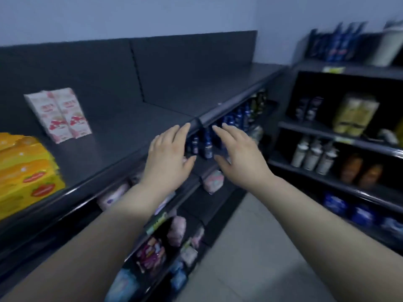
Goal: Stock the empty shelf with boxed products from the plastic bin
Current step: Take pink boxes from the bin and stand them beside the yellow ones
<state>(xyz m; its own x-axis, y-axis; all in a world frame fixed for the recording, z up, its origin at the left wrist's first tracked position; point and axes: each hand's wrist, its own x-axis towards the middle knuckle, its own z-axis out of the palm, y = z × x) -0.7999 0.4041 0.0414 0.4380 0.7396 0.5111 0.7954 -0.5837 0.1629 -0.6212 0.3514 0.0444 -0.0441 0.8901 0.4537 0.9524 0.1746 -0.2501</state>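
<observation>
Currently both hands are empty, held above the front edge of the shelf (174,92).

The left hand (169,153) and right hand (237,153) hover side by side, fingers straight and spread, gripping nothing. Palms face down and slightly inward, a pose that would suit taking a box between them. The shelf is mostly bare. Two pink boxes (60,115) stand upright against the back panel (185,62) at the left, and yellow boxes (26,171) sit at the far left by the front edge. Stock appears to fill from the left, leaving open deck to the right. The bin is not in view. Blue bottles (207,144) stand one level down, under the hands. Blur hides finer detail.
</observation>
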